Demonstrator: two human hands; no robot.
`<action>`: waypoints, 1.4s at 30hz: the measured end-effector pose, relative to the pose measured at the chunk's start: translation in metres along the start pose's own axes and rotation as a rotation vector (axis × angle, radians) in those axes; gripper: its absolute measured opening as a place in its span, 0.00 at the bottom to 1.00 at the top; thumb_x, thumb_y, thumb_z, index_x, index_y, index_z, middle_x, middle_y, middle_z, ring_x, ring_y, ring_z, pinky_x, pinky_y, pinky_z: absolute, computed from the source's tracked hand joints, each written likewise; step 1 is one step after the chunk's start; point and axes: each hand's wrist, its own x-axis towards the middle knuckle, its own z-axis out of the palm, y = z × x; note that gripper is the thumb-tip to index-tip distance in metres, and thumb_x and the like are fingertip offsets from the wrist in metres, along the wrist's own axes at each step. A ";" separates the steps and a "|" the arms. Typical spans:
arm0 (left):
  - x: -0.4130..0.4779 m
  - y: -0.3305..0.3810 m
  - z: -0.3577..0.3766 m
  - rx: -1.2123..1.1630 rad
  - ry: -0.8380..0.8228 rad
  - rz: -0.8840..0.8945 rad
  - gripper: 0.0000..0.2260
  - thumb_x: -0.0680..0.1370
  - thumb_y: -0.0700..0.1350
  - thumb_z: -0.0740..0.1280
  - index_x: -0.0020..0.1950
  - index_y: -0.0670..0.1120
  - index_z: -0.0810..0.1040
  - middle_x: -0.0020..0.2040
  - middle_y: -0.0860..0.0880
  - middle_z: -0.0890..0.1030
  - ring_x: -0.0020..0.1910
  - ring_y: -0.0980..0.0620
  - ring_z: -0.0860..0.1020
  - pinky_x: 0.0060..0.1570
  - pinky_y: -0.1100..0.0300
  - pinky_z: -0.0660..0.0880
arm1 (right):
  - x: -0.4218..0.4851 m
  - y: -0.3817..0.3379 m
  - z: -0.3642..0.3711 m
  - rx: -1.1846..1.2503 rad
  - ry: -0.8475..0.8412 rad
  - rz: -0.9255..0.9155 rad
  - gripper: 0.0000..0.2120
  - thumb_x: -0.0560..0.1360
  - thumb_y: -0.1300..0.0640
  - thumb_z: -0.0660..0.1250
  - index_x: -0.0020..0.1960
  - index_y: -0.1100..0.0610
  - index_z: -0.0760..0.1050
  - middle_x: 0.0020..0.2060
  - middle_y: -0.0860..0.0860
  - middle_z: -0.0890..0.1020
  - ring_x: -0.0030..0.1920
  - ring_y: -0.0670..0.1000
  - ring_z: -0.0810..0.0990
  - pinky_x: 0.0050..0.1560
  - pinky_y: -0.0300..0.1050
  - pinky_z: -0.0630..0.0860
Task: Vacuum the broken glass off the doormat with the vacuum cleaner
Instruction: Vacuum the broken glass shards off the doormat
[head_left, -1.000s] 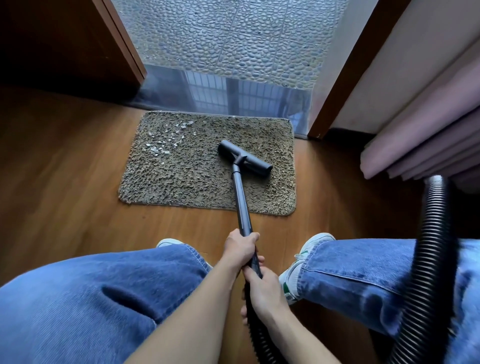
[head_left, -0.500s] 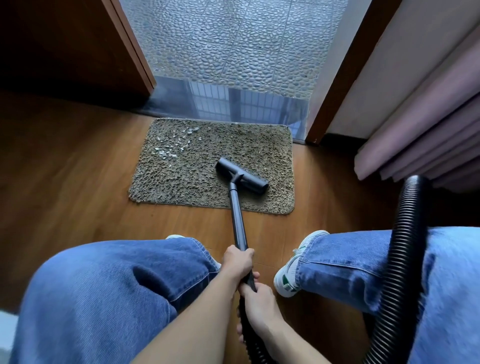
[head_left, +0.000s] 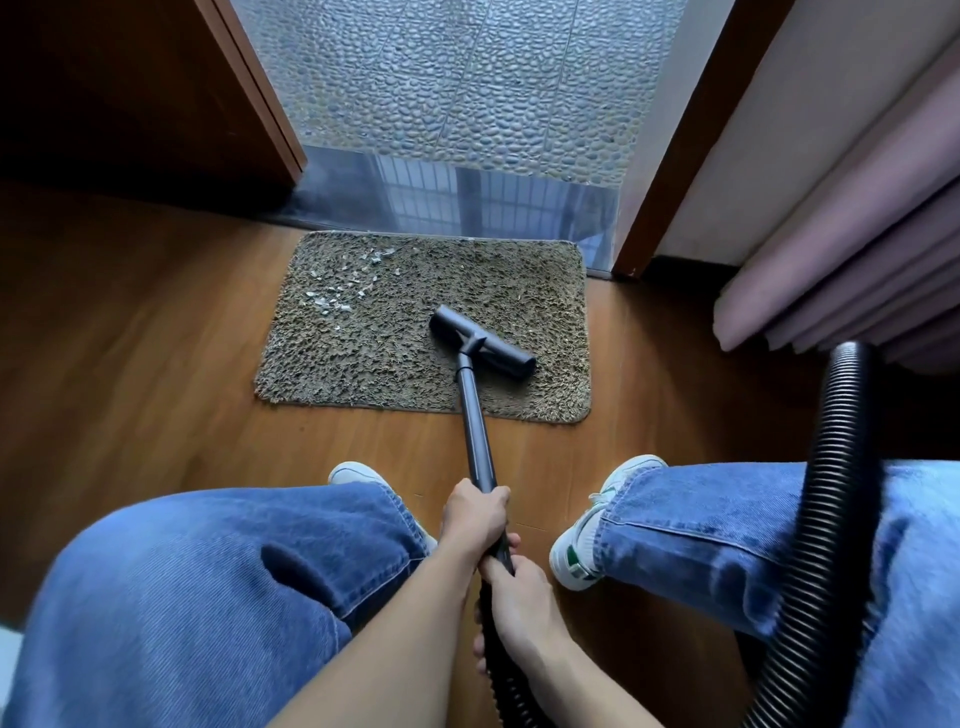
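Fingers of the left hand curl round the vacuum wand; the right hand grips just behind it. The floor head rests on the doormat, apart from the broken glass at its far-left corner.

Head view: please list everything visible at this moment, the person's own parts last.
doormat: one, brown-grey shaggy, on the floor before the doorway
glass shards: many, whitish, far-left part of the doormat
vacuum head: one, black, on the doormat's near-right part, apart from the shards
wand: one, dark grey, runs from the head back to the hands
hose: one, black ribbed, arcs at right
wood floor: one, brown, under everything
pebbled tiles: grey, beyond the doorway
threshold: one, glossy grey, behind the doormat
door frame: brown, both sides of the opening
curtain: one, pink, right
jeans legs: two, blue, foreground
shoes: two, white with green
left hand: grips the wand
right hand: grips just behind it
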 end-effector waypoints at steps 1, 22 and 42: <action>0.006 0.006 0.001 0.016 0.002 0.006 0.14 0.79 0.45 0.66 0.60 0.39 0.71 0.38 0.44 0.79 0.25 0.46 0.80 0.36 0.49 0.83 | 0.006 -0.006 -0.001 0.014 -0.003 0.003 0.14 0.83 0.48 0.56 0.51 0.57 0.73 0.28 0.55 0.79 0.24 0.56 0.79 0.28 0.47 0.78; 0.034 0.011 0.001 0.011 -0.014 -0.015 0.13 0.79 0.46 0.66 0.59 0.39 0.71 0.40 0.43 0.79 0.25 0.45 0.80 0.36 0.45 0.84 | 0.022 -0.021 0.003 0.100 -0.029 0.067 0.18 0.82 0.49 0.60 0.49 0.65 0.75 0.30 0.58 0.76 0.23 0.55 0.76 0.26 0.46 0.75; 0.030 0.007 -0.035 -0.157 0.021 -0.010 0.12 0.79 0.45 0.68 0.56 0.38 0.73 0.42 0.41 0.78 0.22 0.49 0.78 0.28 0.55 0.78 | 0.013 -0.031 0.024 -0.128 -0.022 -0.062 0.28 0.61 0.29 0.58 0.43 0.51 0.78 0.32 0.51 0.84 0.39 0.59 0.86 0.49 0.59 0.83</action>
